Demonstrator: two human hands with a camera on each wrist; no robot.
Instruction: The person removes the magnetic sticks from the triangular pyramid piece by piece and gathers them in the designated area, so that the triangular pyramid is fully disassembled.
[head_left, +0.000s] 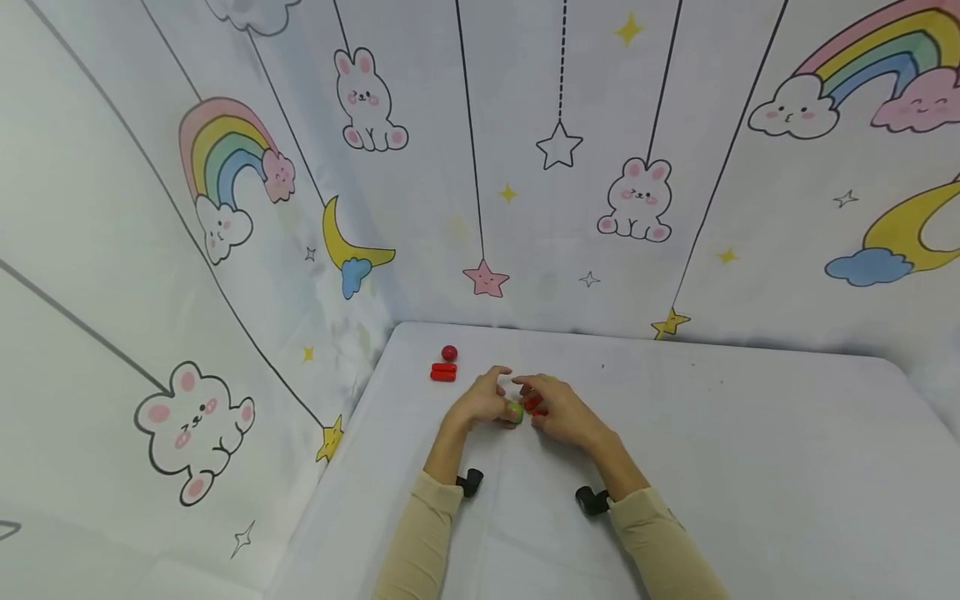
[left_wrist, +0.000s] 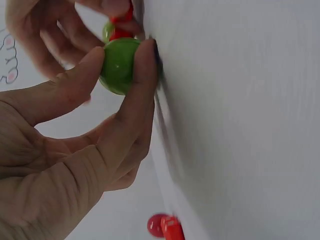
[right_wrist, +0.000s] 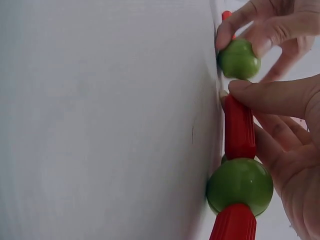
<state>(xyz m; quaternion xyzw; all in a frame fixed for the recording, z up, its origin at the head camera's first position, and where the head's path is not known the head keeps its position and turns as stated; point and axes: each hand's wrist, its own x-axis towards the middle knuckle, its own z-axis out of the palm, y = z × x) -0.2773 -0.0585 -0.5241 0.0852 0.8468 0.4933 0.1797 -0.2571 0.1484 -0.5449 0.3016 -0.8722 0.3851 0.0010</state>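
My left hand (head_left: 480, 402) pinches a shiny green ball (left_wrist: 118, 67) between thumb and fingers, low over the white table. Close beside it, my right hand (head_left: 566, 408) grips a short ridged red stick (right_wrist: 240, 127). In the right wrist view, one end of that stick points at the left hand's ball; whether they touch I cannot tell. Its other end meets a second green ball (right_wrist: 242, 184), from which another red stick (right_wrist: 234, 225) extends. A sliver of more green shows behind this joint, mostly hidden.
On the white table (head_left: 750, 467), left of and beyond the hands, lie a red ball (head_left: 449, 353) and two red sticks (head_left: 443, 372) side by side. A white cloth wall (head_left: 525, 217) printed with cartoons stands behind the table, another along the left.
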